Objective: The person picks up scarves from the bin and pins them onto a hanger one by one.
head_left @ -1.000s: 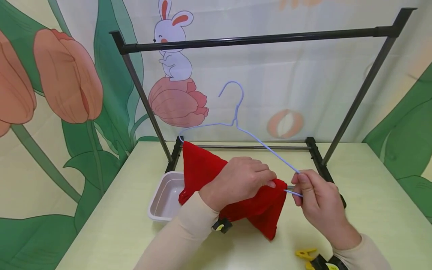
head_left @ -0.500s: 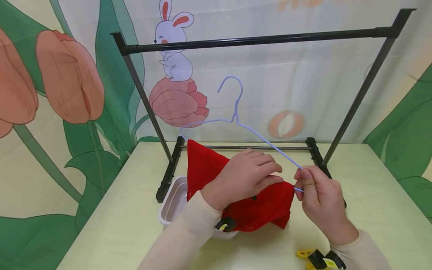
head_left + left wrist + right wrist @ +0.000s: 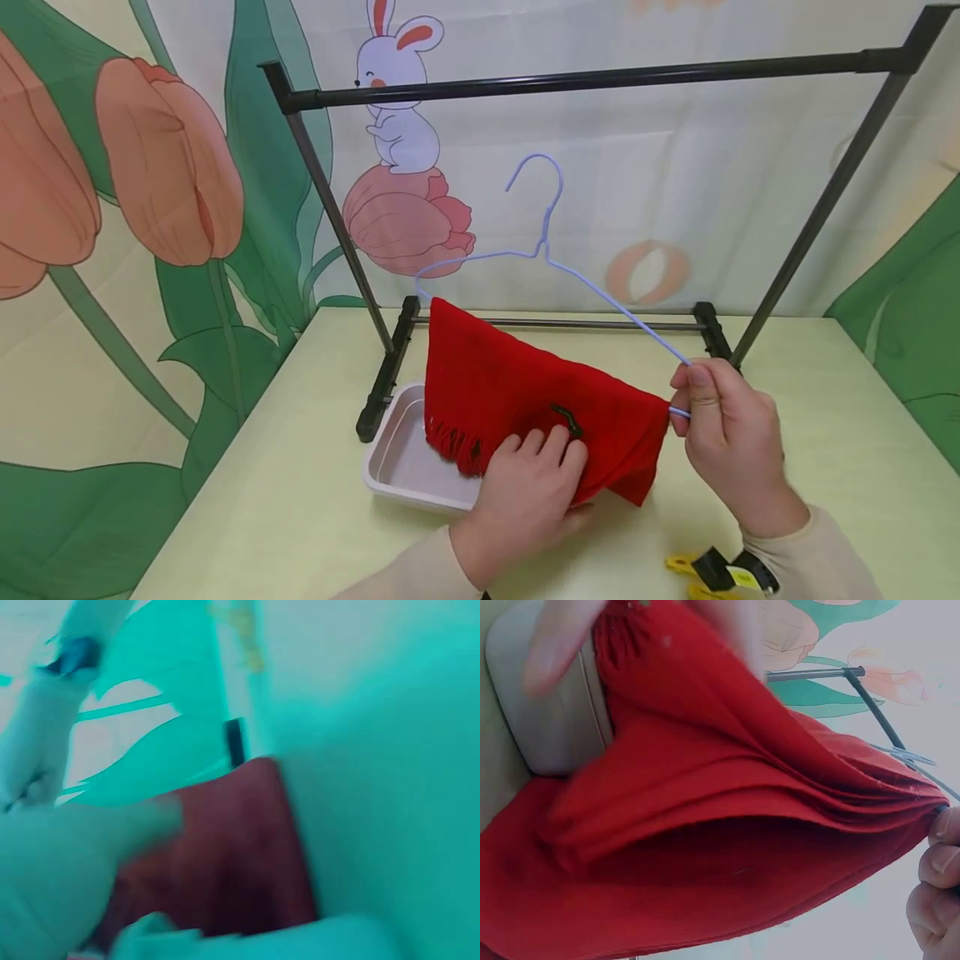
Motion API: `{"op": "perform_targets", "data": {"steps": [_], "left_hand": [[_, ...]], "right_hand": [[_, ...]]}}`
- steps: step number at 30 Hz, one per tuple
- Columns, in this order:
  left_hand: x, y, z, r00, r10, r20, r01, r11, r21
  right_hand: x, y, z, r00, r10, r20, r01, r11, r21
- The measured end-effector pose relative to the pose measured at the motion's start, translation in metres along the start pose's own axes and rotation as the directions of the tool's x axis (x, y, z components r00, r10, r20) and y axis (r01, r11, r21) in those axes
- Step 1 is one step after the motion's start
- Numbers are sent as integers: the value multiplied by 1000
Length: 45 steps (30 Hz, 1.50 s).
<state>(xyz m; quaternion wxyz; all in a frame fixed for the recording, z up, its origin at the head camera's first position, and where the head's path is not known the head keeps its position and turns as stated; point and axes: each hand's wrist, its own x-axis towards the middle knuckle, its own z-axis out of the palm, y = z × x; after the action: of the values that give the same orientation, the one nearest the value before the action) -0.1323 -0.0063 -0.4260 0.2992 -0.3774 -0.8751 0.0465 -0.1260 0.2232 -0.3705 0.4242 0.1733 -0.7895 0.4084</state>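
A red scarf (image 3: 517, 367) with a fringed edge and a small dark green mark is draped over the lower bar of a pale blue wire hanger (image 3: 592, 287). The hanger tilts down to the right with its hook up. My right hand (image 3: 731, 446) grips its right corner, just beyond the scarf's end. Against the scarf's lower front lie the fingers of my left hand (image 3: 525, 496), thumb apart below them. In the right wrist view the scarf (image 3: 705, 780) falls in layered folds toward the right fingertips (image 3: 946, 859); the left hand there is blurred.
Behind the hanger stands a black rack with a top bar (image 3: 600, 79) and feet on the table (image 3: 255, 500). A white plastic basin (image 3: 408, 475) sits under the scarf's left part. Yellow clips (image 3: 682, 565) lie near the right wrist's strap.
My left hand has moved from the scarf's upper edge down to its lower front, uncovering the red cloth. The scarf has shifted right along the bar, covering more toward the right hand.
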Motion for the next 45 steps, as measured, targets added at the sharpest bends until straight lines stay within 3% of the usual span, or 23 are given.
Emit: {"op": "perform_targets", "data": {"steps": [4, 7, 10, 14, 19, 22, 27, 31, 35, 38, 41, 43, 45], "left_hand": [[-5, 3, 10, 997, -70, -39, 71, 997, 31], [-5, -4, 7, 994, -94, -49, 92, 995, -45], [-4, -14, -2, 992, -118, -50, 108, 980, -169], [0, -29, -20, 983, -159, -94, 120, 936, -331], [8, -42, -42, 970, -171, -171, 91, 914, -395], [11, -41, -51, 974, -130, -187, 45, 915, -402], [17, -25, -58, 978, -19, -210, -60, 929, -364], [24, -10, -57, 986, 89, -139, -135, 920, -369], [25, -6, -50, 982, 174, -73, -188, 898, -397], [23, -21, -45, 993, 102, -67, -121, 882, -456], [21, -49, -41, 994, -86, -70, 33, 835, -549], [19, -69, -38, 972, -228, -52, 153, 786, -598], [17, -88, -36, 928, -372, -6, 281, 712, -643]], "right_hand": [[1, -1, 1, 1000, 1, 7, -1, 1000, 7], [4, 0, 1, 1000, -16, 11, 16, 1000, -6], [7, 2, 2, 999, -31, -11, 30, 999, -17], [12, 4, 1, 998, -37, -43, 35, 998, -46], [24, 0, -3, 995, -53, -84, 48, 997, -68], [34, -5, -7, 994, -52, -97, 48, 998, -43], [47, -10, -15, 993, -21, -118, 20, 1000, -10], [55, -12, -21, 988, 10, -156, -8, 1000, 11], [62, -13, -27, 978, 47, -204, -33, 997, 71], [67, -10, -33, 973, 68, -222, -42, 992, 120], [68, -5, -41, 975, 81, -208, -54, 990, 133], [68, 1, -47, 979, 88, -183, -66, 990, 126], [68, 6, -52, 981, 111, -156, -91, 987, 132]]}}
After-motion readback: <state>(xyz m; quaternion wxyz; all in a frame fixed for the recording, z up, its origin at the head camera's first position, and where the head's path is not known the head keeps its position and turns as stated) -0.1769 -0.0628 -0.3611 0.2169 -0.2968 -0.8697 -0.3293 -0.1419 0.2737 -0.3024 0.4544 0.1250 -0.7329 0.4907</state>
